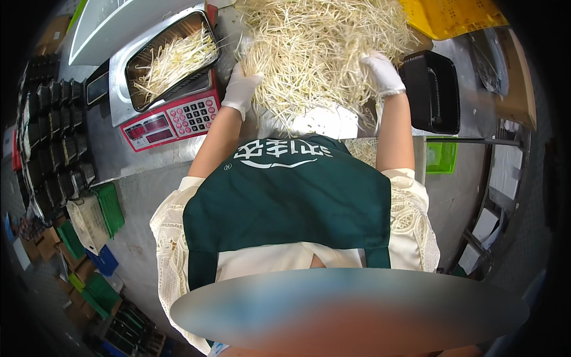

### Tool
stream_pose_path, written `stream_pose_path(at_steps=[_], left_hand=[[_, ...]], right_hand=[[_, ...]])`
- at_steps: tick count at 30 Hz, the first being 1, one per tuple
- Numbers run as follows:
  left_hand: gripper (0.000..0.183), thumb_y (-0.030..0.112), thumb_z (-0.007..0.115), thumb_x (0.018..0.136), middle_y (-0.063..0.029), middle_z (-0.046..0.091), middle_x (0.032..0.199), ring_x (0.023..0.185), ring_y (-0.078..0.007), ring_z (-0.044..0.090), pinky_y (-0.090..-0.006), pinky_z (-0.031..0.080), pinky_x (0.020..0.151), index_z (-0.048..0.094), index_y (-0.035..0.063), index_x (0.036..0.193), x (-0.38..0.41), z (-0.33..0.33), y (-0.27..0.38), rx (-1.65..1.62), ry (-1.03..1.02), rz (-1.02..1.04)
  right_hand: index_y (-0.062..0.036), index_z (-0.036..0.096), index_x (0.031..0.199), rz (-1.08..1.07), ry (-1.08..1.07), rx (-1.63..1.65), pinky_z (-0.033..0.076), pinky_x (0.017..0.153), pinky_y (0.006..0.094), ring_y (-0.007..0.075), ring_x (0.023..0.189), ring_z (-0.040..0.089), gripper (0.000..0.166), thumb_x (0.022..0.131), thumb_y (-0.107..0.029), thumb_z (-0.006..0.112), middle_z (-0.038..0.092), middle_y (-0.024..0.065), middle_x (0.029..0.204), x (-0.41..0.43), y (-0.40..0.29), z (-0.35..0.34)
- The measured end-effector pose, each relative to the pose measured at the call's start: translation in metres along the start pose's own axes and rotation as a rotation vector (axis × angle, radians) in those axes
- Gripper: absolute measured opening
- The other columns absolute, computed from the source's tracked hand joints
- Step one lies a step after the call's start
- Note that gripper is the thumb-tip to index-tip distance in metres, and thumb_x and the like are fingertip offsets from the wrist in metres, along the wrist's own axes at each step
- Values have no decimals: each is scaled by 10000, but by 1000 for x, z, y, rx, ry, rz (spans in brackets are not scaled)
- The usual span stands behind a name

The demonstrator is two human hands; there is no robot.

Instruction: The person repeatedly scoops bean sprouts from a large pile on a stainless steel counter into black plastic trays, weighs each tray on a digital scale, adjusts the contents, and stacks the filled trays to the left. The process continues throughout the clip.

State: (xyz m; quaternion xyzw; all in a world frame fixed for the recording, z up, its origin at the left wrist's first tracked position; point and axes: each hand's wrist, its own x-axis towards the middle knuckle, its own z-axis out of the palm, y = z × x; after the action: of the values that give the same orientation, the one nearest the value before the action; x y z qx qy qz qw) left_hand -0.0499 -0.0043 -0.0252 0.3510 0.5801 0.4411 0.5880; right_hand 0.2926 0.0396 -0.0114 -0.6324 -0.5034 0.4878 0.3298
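A large heap of bean sprouts (308,53) is spread over the metal table (178,154) in front of me. My left hand (243,91), in a white glove, is at the heap's left edge. Its thumb lies against the sprouts, and the other fingers are partly hidden. On the right side, my gloved right hand (384,76) has its fingers in a blurred clump of sprouts. A black plastic tray (174,62) holding sprouts rests tilted on the red digital scale (171,122), left of my left hand. Just right of my right hand is another black plastic tray (432,93).
A yellow plastic crate (450,18) is at the upper right. Stacked black trays (55,129) stand at the far left, near a dark phone-like device (97,88). A white container (116,26) is behind the scale. Below the table's edge is a green basket (441,156).
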Motion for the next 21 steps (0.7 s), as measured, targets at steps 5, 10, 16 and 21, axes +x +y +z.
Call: stream_pose_path(at_steps=[5, 10, 16, 21], left_hand=[[539, -3, 598, 778, -101, 585, 1133, 981, -191, 574, -293, 449, 871, 439, 11, 1293, -4, -7, -6, -48, -17, -33], [527, -9, 589, 782, -94, 587, 1133, 987, -186, 574, -295, 448, 876, 446, 12, 1289, 1, -9, -17, -118, -17, -30], [510, -2, 589, 786, -93, 589, 1129, 994, -190, 574, -296, 449, 877, 455, 5, 1278, -8, -3, -6, -109, 21, -29], [542, -9, 588, 765, -99, 582, 1126, 986, -190, 571, -293, 449, 873, 430, 1, 1284, 0, -8, -18, -117, 34, -29]], right_hand=[[81, 513, 1242, 87, -37, 582, 446, 907, 273, 185, 1026, 592, 457, 809, -60, 533, 577, 141, 1241, 8, 33, -18], [-6, 582, 1224, 127, 63, 425, 450, 907, 258, 152, 1076, 570, 389, 852, -106, 526, 608, 80, 1199, -23, -9, -7], [14, 575, 1203, -112, 157, -178, 402, 953, 299, 242, 1094, 579, 435, 936, -322, 503, 632, 182, 1140, -7, 40, 17], [-17, 542, 1252, -174, 267, -351, 421, 945, 335, 310, 1104, 577, 572, 864, -435, 573, 630, 227, 1098, -10, 31, 31]])
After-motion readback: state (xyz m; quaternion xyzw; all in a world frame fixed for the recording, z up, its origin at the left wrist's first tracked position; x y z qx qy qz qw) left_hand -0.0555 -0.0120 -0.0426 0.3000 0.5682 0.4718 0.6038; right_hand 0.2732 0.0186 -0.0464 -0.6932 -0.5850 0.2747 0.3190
